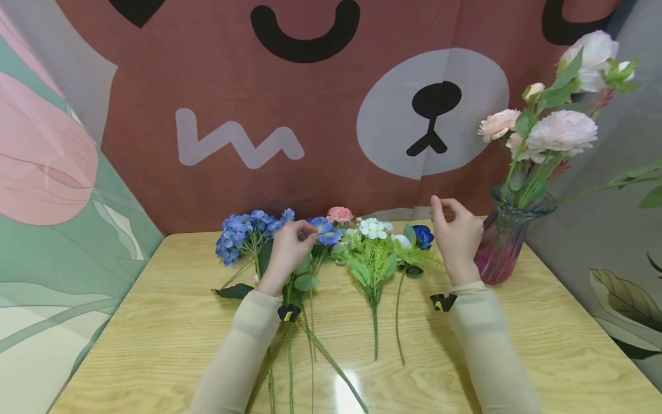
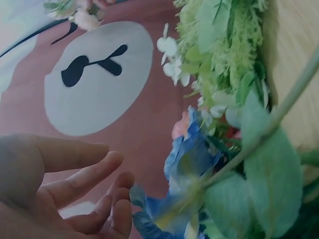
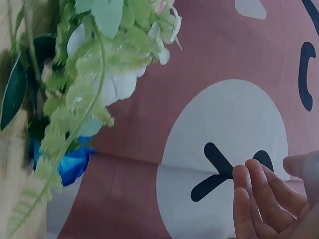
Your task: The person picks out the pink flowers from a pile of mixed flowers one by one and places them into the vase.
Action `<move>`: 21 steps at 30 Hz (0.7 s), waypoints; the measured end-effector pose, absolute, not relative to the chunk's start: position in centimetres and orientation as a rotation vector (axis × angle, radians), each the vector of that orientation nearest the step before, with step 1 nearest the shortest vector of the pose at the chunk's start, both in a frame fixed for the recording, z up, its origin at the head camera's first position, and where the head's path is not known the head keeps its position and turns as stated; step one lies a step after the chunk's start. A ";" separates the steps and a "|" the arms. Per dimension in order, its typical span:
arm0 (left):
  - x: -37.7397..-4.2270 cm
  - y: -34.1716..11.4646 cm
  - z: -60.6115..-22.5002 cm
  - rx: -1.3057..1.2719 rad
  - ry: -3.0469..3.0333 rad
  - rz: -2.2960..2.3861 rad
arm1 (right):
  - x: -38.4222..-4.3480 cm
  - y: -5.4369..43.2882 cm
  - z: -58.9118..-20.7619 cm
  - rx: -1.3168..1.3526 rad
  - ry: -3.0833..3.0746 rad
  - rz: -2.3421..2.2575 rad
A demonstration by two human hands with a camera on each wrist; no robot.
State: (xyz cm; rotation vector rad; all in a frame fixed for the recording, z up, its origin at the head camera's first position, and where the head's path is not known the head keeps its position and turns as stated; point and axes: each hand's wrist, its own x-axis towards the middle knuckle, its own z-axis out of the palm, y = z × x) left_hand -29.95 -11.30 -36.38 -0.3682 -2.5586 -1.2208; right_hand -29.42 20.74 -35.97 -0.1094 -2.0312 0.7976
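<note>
My left hand hovers over the flower stems at the left, thumb and fingers loosely bent. In the left wrist view its fingers hold nothing, and the fingertips come close to a blue flower with a yellowish centre; whether they touch it I cannot tell. A blue hydrangea lies just left of that hand. My right hand is raised beside the glass vase, its fingers loosely curled around nothing. Left of it lie a dark blue rose and a bunch of white flowers with green leaves.
The vase at the right holds pale pink and white flowers. A pink flower lies at the back of the wooden table. Several long green stems reach towards the front edge. A bear-print cloth hangs behind the table.
</note>
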 end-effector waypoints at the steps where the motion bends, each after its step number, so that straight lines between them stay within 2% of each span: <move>1: -30.1 -11.1 -36.4 -0.380 -2.575 -1.205 | -29.5 20.6 -35.9 -0.108 -2.029 0.806; 21: -33.0 -8.3 -36.1 -0.664 -2.860 -0.895 | -29.9 19.8 -35.9 -0.099 -2.022 0.823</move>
